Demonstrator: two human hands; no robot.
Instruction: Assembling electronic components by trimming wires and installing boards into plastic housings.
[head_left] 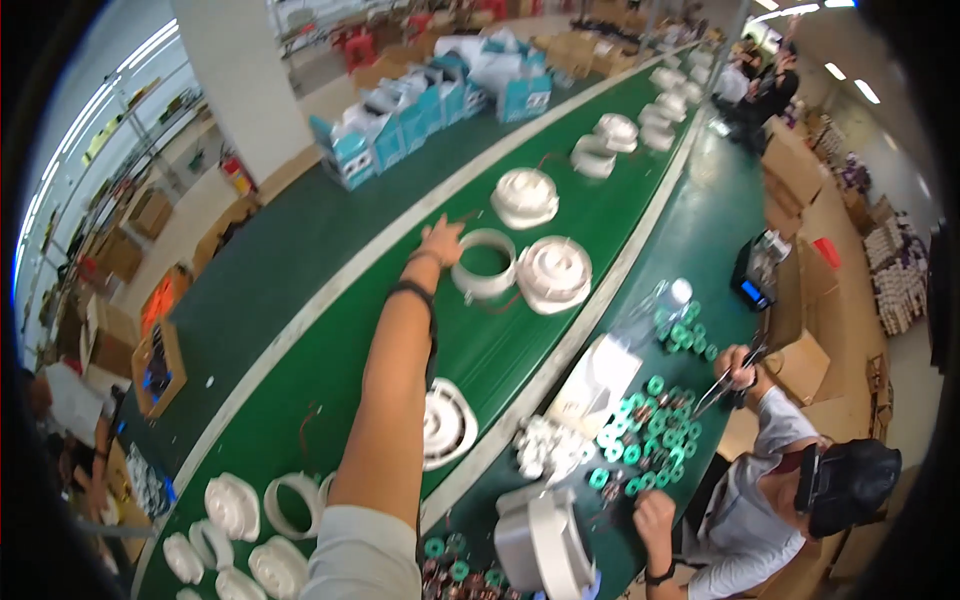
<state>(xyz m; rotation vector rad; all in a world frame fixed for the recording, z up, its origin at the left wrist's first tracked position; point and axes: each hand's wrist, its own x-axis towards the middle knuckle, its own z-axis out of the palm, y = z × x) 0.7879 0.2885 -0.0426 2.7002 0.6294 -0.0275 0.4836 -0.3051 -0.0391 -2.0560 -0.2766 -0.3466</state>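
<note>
Hands first: the left hand (441, 240) is stretched far out over the green conveyor belt (330, 330), fingers loosely spread and resting against the rim of a white plastic ring (486, 264) that lies flat on the belt; it touches the ring's near-left edge but has not closed around it. The right hand is out of view, so I cannot tell what it is doing. Just to the right of the ring, touching or nearly so, sits a white domed disc (553, 272), and another disc (525, 197) lies a little farther up the belt, with more white parts strung along toward the far end. A further disc (447, 422) lies close to the elbow, partly hidden by the forearm. To take the ring cleanly, I judge the fingers should hook over its wall with the thumb inside, lifting it straight up so it does not drag the neighbouring domed disc along. With the arm at full stretch, the grip will be weak, so a firm pinch on the wall seems wiser than a flat push. Across the counter (700, 250) on the right, another person works with tweezers (725, 380) over a scatter of green spools (650, 420); those hands are not the wearer's.
</note>
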